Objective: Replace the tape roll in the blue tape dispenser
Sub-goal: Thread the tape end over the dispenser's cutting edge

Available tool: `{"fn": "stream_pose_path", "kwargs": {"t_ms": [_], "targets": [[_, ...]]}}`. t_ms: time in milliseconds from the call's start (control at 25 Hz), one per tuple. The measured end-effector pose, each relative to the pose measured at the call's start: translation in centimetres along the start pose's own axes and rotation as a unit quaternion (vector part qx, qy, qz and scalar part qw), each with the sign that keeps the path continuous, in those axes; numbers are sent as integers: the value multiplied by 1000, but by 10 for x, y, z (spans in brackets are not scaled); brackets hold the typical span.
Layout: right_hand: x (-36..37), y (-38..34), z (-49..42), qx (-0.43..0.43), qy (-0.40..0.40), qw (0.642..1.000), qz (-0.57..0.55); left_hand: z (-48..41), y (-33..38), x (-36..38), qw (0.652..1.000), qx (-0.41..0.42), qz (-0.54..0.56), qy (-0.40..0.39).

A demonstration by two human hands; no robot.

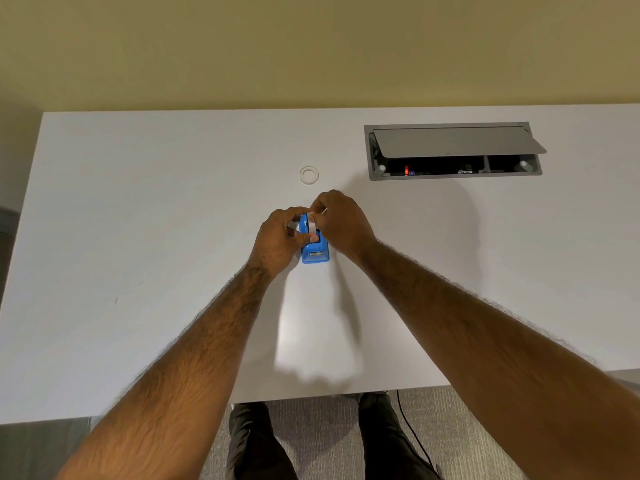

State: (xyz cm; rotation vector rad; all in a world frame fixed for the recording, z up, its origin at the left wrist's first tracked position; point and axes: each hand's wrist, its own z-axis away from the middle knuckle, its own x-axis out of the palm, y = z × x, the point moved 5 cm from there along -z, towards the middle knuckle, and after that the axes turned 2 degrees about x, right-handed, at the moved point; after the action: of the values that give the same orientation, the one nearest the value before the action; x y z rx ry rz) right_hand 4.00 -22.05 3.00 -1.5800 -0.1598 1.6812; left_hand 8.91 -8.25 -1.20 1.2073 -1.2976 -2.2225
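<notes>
There is one blue tape dispenser (314, 252), standing on the white desk (138, 202) near its middle, with the cutter end towards the person. There are two rings of tape. One white tape roll (311, 223) sits in the top of the dispenser between the hands. One clear ring (309, 175) lies flat on the desk just beyond them, apart from both hands.

Both of the person's hands are on the dispenser, and both bare forearms reach forward from the near edge and converge on it. The left hand (277, 237) wraps the dispenser's left side, its fingers (294, 213) curled over the far end and the thumb lying across the near side of the body, so it grips the dispenser. The right hand (341, 221) comes in from the right, knuckles raised, its fingers (320, 202) curled down and pinching the white tape roll at the top.

One cable hatch (453, 174) is set into the desk to the far right, its grey lid (457, 142) tilted open.
</notes>
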Motion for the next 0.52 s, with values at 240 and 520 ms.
{"fn": "stream_pose_path", "kwargs": {"t_ms": [240,520], "targets": [[1,2,4,-13,-15,1000,0,-1,-3,2,1000,-12,-2,-7],[-3,-7,-2,-50,2,996,72,1,0,2,1000,2,-10,-2]]}}
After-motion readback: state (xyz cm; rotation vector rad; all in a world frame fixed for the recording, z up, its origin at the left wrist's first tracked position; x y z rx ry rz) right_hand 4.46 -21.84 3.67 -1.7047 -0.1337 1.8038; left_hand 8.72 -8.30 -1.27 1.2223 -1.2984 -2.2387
